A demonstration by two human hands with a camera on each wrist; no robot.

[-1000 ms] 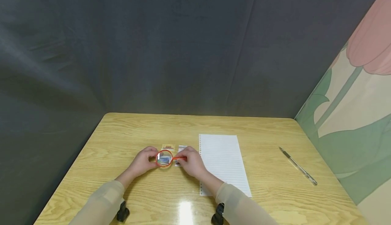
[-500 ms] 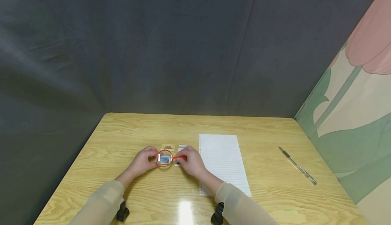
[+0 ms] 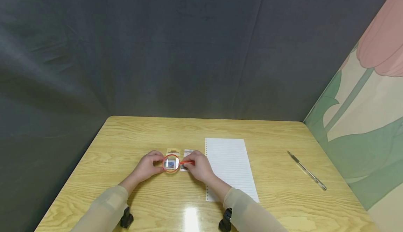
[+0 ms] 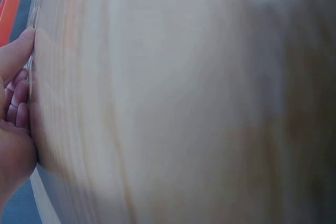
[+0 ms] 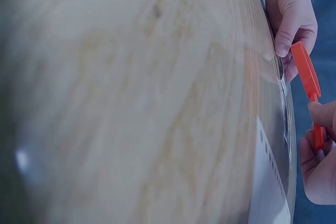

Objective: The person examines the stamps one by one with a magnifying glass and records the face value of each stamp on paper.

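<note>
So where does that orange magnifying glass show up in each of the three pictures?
Head view: the magnifying glass is mid-table, between both hands.
Left wrist view: only an orange sliver at the top left edge.
Right wrist view: edge-on at the right.
Shared landmark: the wooden table.

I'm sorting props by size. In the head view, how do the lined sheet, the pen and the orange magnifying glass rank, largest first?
1. Lined sheet, clearly largest.
2. Pen, long but thin.
3. Orange magnifying glass, smallest; the right hand hides part of its handle.
</note>
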